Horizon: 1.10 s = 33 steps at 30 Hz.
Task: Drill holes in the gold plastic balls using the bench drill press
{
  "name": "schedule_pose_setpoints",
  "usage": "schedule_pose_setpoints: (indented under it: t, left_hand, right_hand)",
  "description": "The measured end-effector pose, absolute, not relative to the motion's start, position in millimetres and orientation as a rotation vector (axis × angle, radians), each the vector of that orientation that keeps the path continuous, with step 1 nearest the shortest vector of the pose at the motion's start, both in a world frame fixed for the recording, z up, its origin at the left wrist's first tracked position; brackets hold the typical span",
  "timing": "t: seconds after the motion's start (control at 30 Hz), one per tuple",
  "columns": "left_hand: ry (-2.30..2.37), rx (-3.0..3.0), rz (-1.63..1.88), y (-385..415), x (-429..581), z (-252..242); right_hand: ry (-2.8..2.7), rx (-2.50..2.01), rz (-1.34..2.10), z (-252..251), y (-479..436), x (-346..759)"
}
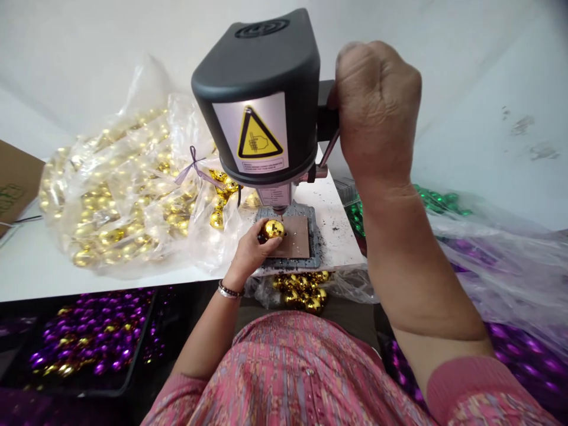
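Note:
My left hand pinches a shiny gold ball with mirror-like facets, between thumb and fingers. The ball is under the spindle of a dark grey bench press, over a brown plate on the machine's grey base. Whether the spindle touches the ball I cannot tell. Raised at the machine's right side, my right hand is closed in a fist around the lever, whose grip is hidden by the fingers.
A big clear plastic bag of gold balls, with a purple tie, lies left on the white table. More gold balls sit at my lap. Purple balls fill a black tray lower left; green balls are at right. Dark scraps litter the base.

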<state>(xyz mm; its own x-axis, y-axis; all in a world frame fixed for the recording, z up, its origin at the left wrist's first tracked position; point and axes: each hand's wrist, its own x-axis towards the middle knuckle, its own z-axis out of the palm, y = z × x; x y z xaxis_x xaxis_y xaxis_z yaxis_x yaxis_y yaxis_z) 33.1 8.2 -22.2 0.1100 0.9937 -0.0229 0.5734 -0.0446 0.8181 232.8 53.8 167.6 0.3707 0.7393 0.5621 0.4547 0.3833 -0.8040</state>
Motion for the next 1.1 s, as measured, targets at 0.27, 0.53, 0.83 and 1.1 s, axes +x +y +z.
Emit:
schedule_pose_setpoints:
  t: [0.27,0.53,0.83,1.1]
  left_hand:
    - [1.516,1.928,0.697,20,41,-21]
    - [1.347,2.026,0.675,34,49,-21]
    - [1.311,1.947,0.726,30,48,-31]
    - [1.345,1.962,0.722,25,50,-25]
  right_hand:
    - [-1.284,-1.234,0.272,164,51,232]
    - [-1.329,-1.178,0.260,162,51,236]
    - [-1.573,-1.065,-0.191,114,-13,241]
    - [-1.617,-1.038,-0.475,53,-29,239]
